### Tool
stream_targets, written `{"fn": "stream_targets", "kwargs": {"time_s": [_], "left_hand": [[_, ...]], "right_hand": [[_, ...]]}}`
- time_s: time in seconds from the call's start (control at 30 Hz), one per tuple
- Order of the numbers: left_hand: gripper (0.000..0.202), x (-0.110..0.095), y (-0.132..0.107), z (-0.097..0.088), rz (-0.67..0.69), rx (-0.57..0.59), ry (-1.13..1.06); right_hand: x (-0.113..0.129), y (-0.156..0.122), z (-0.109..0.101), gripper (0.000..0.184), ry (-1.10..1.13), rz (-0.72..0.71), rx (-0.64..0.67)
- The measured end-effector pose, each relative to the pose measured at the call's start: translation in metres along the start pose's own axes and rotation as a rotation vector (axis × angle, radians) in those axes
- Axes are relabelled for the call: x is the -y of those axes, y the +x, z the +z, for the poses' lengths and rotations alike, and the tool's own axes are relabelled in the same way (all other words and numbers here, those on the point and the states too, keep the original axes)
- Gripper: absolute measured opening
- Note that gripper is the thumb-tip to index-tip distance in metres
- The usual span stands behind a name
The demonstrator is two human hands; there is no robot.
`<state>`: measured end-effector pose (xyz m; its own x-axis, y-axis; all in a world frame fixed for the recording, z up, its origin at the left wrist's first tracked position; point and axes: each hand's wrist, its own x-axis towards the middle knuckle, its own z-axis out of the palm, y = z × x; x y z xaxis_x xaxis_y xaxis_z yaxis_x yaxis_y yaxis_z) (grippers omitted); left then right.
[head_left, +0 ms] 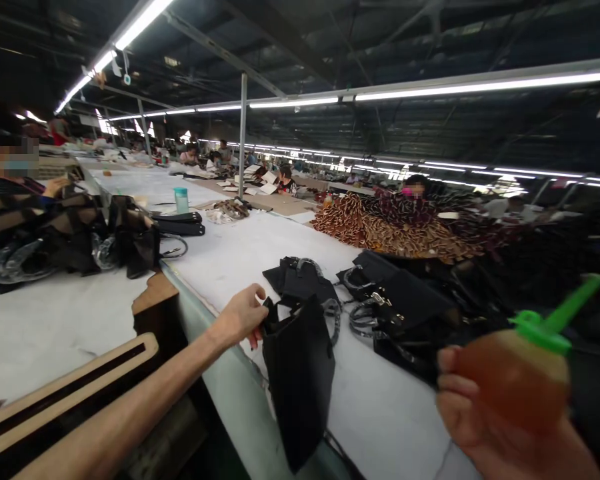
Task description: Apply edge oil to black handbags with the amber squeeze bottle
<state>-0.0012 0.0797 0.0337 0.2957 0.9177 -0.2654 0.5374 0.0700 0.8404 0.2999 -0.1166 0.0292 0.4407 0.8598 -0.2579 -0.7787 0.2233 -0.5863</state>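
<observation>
My left hand (243, 315) pinches the upper edge of a black handbag (300, 373), which hangs upright at the near edge of the white-covered table (380, 417). One of its handles, wrapped in clear plastic, shows at its right side. At the lower right, my right hand (465, 407) is wrapped round a squeeze bottle (515, 377) of amber-brown liquid with a green cap and spout. The bottle is tilted, its spout pointing up and to the right. Just beyond the held bag lies another black handbag (303, 280).
More black bags (405, 293) with metal fittings lie at right. Behind them rises a heap of brown and tan pieces (395, 227). A co-worker (10, 167) sits at far left behind a row of black bags (70, 233). A teal-lidded cup (181, 200) stands farther along the table.
</observation>
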Motion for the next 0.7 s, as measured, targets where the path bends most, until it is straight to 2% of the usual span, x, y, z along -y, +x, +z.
{"fn": "stream_targets", "kwargs": {"time_s": [0.07, 0.13, 0.27, 0.37, 0.43, 0.5, 0.6, 0.7], "left_hand": [[0.045, 0.008, -0.018, 0.017, 0.001, -0.044, -0.116], [0.046, 0.01, -0.039, 0.03, 0.032, -0.049, -0.168], [0.045, 0.003, -0.068, 0.049, 0.129, -0.017, -0.176], [0.062, 0.0, -0.069, 0.052, 0.088, -0.002, -0.164], [0.07, 0.003, -0.06, 0.048, 0.057, 0.019, -0.223], [0.072, 0.005, -0.048, 0.04, 0.082, -0.002, -0.309], [0.065, 0.004, -0.037, 0.03, 0.24, -0.102, -0.343], [0.058, -0.004, -0.044, 0.025, 0.468, -0.236, -0.181]], "right_hand": [[-0.031, -0.014, 0.026, 0.039, 0.008, 0.17, 0.039], [-0.055, -0.021, 0.043, 0.031, 0.025, 0.215, 0.017], [-0.076, -0.024, 0.052, 0.024, 0.079, 0.288, -0.055], [-0.07, -0.023, 0.051, 0.027, 0.137, 0.258, -0.062], [-0.062, -0.024, 0.05, 0.031, 0.154, 0.203, -0.063], [-0.053, -0.024, 0.047, 0.034, 0.159, 0.149, -0.078], [-0.04, -0.022, 0.038, 0.036, 0.173, 0.09, -0.117], [-0.027, -0.018, 0.025, 0.034, 0.233, 0.048, -0.144]]}}
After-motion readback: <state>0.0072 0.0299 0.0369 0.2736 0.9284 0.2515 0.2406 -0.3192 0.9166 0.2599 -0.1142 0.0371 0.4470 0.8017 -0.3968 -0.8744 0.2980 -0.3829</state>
